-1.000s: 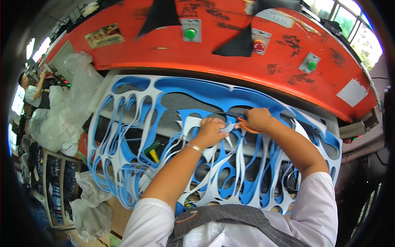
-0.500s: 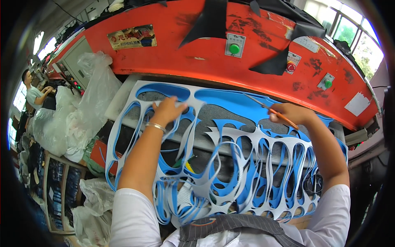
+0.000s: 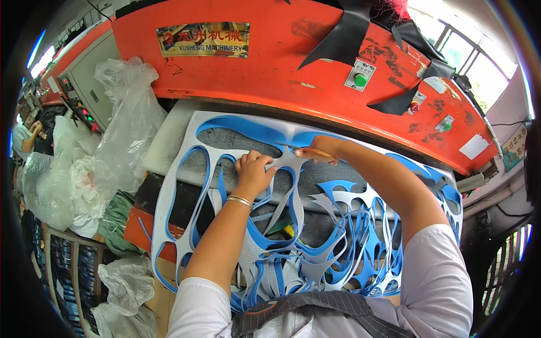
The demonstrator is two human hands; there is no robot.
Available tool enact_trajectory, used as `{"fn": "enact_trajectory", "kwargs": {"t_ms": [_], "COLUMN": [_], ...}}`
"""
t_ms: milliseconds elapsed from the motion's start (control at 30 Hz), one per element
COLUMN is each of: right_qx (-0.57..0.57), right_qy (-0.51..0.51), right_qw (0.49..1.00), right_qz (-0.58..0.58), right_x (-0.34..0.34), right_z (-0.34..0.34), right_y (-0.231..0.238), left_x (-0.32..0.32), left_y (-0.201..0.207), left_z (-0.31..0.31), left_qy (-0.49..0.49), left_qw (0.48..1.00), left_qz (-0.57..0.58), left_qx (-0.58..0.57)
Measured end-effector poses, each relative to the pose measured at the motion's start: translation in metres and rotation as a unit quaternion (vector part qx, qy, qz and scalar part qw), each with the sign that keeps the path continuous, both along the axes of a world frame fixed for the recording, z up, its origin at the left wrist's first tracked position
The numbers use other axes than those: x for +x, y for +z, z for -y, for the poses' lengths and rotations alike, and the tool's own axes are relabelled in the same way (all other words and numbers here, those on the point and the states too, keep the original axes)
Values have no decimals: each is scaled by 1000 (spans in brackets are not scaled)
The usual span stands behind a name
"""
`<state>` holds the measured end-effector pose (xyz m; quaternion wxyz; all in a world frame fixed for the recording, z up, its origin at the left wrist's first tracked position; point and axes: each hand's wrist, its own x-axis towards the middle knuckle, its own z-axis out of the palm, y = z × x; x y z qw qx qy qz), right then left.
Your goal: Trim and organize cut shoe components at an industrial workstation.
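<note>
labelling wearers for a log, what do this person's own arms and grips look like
White fabric short sleeves cover both upper arms. The left grip and right grip are gloveless. A thin, shiny, round metal bracelet circles the left wrist; the right wrist shows none.

The right hand [image 3: 323, 146] hides part of the scissors [image 3: 315, 152]; their blade tips are too small to tell. The left forearm [image 3: 222, 242] covers some sheet [image 3: 290, 161]. The lower edge cuts off the apron [image 3: 338, 302].
</note>
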<state>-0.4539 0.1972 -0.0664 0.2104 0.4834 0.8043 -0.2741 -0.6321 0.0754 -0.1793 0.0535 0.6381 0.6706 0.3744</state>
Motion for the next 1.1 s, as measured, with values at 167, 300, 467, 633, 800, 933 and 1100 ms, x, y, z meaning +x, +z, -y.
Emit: {"fn": "enact_trajectory", "kwargs": {"t_ms": [167, 300, 467, 633, 800, 933, 1100], "right_qx": [-11, -62, -74, -128, -59, -22, 127], "right_qy": [38, 54, 112, 53, 109, 151, 161], "right_qw": [993, 977, 981, 986, 987, 973, 974], "right_qz": [109, 197, 137, 94, 105, 173, 95], "right_x": [36, 68, 66, 44, 50, 46, 33], "right_z": [3, 4, -1, -8, -4, 6, 21], "right_y": [-3, -5, -22, -32, -15, -12, -29], "left_x": [5, 8, 1, -3, -2, 0, -7], "left_y": [5, 17, 24, 14, -3, -8, -11], "left_z": [-9, -19, -13, 1, 20, 27, 23], "left_qy": [2, 27, -16, -42, -104, -114, -117], "left_qw": [996, 981, 974, 978, 994, 993, 993], "left_qz": [-27, -36, 4, 20, 8, -36, -16], "left_qx": [-87, -188, -224, -202, -38, -3, -18]}}
